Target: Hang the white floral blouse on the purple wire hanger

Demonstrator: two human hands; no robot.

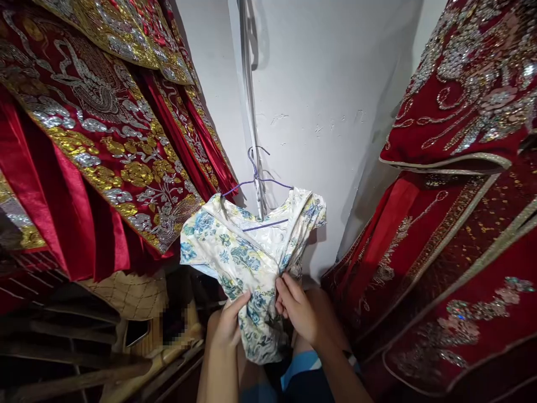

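Note:
A white garment (247, 260) with blue and green flowers hangs by its shoulders on a thin purple hanger (274, 181), whose hook rises near a narrow metal strip. My left hand (230, 320) grips the garment's left side, thumb on the front and the other fingers hidden behind the cloth. On the right, my right hand (295, 307) pinches the cloth where the crossed neckline panels meet, its fingers curled in. The lower end of the garment hangs between my knees.
Red garments with gold and silver embroidery (138, 173) hang at the left. More red sequined garments (453, 224) hang at the right. Behind is a pale wall (319, 101) with a vertical metal strip (247, 95). A bamboo chair (168, 358) with a phone-like dark object (137, 332) is at lower left.

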